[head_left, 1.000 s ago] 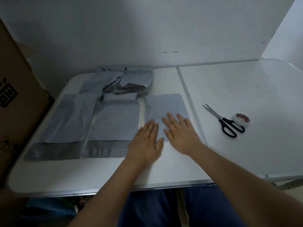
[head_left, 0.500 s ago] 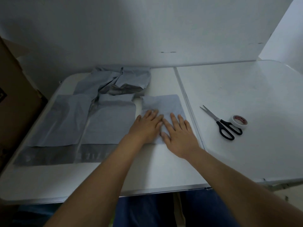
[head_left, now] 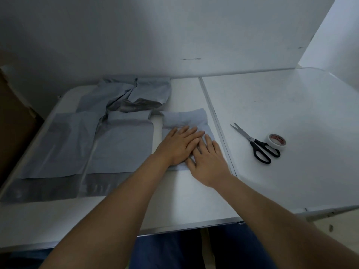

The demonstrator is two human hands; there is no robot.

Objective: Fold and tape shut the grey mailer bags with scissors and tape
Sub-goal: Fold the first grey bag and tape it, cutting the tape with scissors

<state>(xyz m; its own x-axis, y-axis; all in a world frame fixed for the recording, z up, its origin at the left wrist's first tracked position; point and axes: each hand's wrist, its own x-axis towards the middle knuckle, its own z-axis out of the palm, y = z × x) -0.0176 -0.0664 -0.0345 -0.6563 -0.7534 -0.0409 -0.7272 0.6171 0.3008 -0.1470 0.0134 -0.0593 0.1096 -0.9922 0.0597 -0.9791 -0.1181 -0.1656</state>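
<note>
Pressing flat, the left hand (head_left: 177,145) and right hand (head_left: 208,164) lay with straight fingers on the folded grey mailer bag (head_left: 186,119), grasping nothing. Black-handled scissors (head_left: 254,144) touched the tape roll (head_left: 276,140) on the table (head_left: 291,105).

Small grey mailer bag (head_left: 186,118) folded, flat by table seam; black-handled scissors (head_left: 256,145) touching white tape roll (head_left: 276,140), right.

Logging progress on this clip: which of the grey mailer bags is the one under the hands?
The small folded bag nearest the table's centre seam, pressed flat by the left hand and right hand. The other bags lie untouched further left.
</note>
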